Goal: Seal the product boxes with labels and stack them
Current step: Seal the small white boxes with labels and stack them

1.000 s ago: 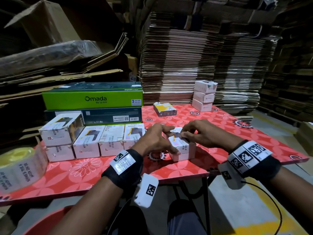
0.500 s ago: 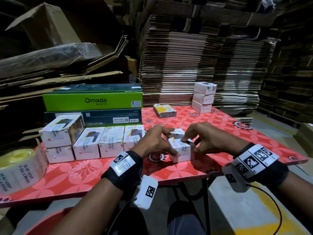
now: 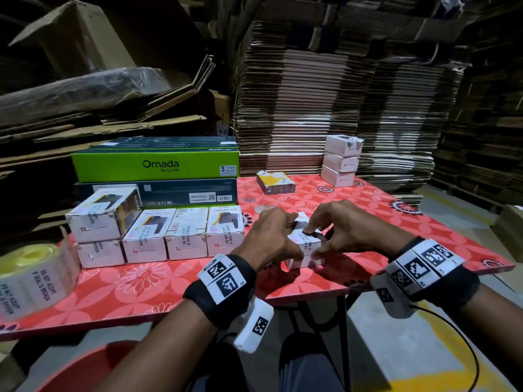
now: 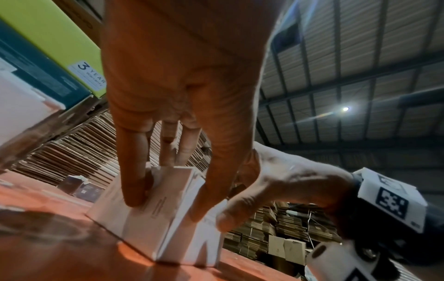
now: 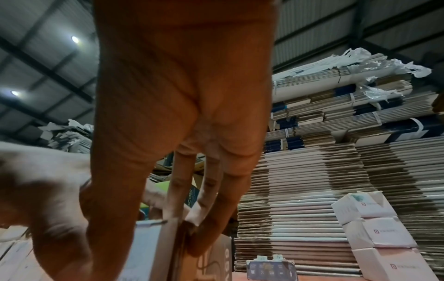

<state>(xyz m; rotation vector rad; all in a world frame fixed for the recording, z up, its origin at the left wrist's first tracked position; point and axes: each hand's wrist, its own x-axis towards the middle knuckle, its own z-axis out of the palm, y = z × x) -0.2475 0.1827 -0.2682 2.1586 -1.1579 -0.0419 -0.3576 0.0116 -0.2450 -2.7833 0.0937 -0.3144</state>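
Both hands work on one small white box (image 3: 304,251) standing on the red flowered counter (image 3: 169,281), just right of the frame's centre in the head view. The left hand (image 3: 268,239) grips it from the left side, fingers curled over its top and thumb against the near face. The right hand (image 3: 342,227) grips it from the right, its forefinger pressing a white seal label (image 3: 307,241), printed "DO NOT ACCEPT IF SEAL IS BROKEN", which runs over the box's top edge and down the near face. In the left wrist view the box (image 4: 168,218) sits flat on the counter between the fingertips of both hands.

Left of the box, a row of boxes (image 3: 184,236) with the same labels stands side by side, and at its left end two more boxes are piled one on the other (image 3: 99,227). Behind them lie a green carton (image 3: 155,165) on a dark carton (image 3: 169,192). At the lower left edge sits a roll of labels (image 3: 31,278). Toward the upper right of the counter stands a stack of three white boxes (image 3: 341,162), with a yellow-topped box (image 3: 276,182) lying left of it. Flattened cardboard (image 3: 325,103) is piled high behind the counter.
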